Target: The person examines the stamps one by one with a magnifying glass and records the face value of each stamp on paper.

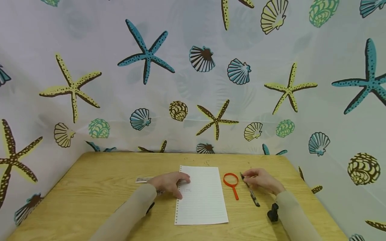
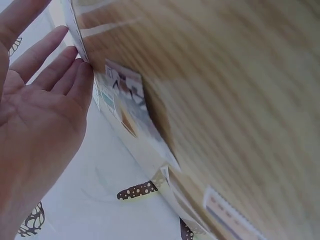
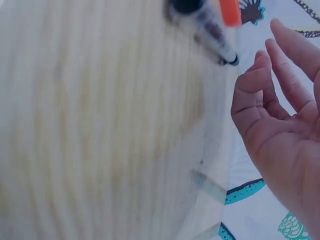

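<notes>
A lined sheet of loose-leaf paper (image 1: 202, 201), punched along its left side, lies on the wooden table with faint writing near its upper left. My left hand (image 1: 169, 183) rests at that left edge, thumb and fingers spread over it; the left wrist view shows the fingers (image 2: 57, 75) extended against the sheet. On the right, my right hand (image 1: 262, 180) is at the far end of a black-and-clear pen (image 1: 251, 191), fingers bent and thumb apart. The right wrist view has the pen (image 3: 215, 40) just beside the fingertips, outside the bent fingers.
A red magnifying glass (image 1: 235, 192) lies between the sheet and the pen. Small printed paper pieces (image 1: 143, 180) lie left of the sheet, partly hidden by my left arm; one has a perforated edge (image 2: 232, 215). A patterned curtain (image 1: 181, 83) surrounds the wooden table (image 1: 105, 167).
</notes>
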The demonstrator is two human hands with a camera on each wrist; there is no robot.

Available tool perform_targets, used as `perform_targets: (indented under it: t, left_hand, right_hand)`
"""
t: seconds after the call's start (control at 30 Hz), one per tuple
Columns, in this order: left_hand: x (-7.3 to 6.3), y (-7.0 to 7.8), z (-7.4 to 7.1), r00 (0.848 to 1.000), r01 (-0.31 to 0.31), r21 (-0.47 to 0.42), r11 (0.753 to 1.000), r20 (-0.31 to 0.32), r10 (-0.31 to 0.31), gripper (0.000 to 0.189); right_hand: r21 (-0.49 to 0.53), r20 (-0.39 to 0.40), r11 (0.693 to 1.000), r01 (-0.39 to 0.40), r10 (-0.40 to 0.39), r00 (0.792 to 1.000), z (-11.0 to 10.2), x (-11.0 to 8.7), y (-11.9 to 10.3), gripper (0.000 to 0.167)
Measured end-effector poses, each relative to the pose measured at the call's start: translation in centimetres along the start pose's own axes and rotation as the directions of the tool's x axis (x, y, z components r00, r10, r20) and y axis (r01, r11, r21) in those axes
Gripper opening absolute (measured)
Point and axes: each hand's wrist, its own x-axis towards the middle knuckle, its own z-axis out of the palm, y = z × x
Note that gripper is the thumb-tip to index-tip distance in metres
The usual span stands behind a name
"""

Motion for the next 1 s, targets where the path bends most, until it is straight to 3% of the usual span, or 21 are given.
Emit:
perform_targets:
  t: [0.17,0.43,0.77,1.0]
  left_hand:
    - [-0.1,-0.2,-0.1,1.0,0.001,0.021,1.0,-0.022,0.0,0.056]
    - [-0.5,-0.5,-0.3,0.991,-0.051,-0.09,0.995,-0.129,0.04,0.055]
    - [-1.1,-1.1,-0.9,0.975,-0.151,-0.179,0.972,-0.19,0.116,0.043]
    - [-1.7,-1.8,-1.3,0.965,-0.2,-0.205,0.958,-0.209,0.157,0.034]
  right_hand:
    - [0.056,0.088,0.998,0.01,-0.015,0.996,0.9,0.2,-1.1,0.043]
    - [0.131,0.207,0.991,-0.016,-0.012,0.978,2.2,0.2,-2.7,0.036]
    - [0.097,0.237,0.995,-0.017,-0.006,0.971,3.0,-0.7,-3.2,0.033]
    - [-0.027,0.237,0.998,0.053,-0.045,0.971,3.2,-0.3,-2.8,0.027]
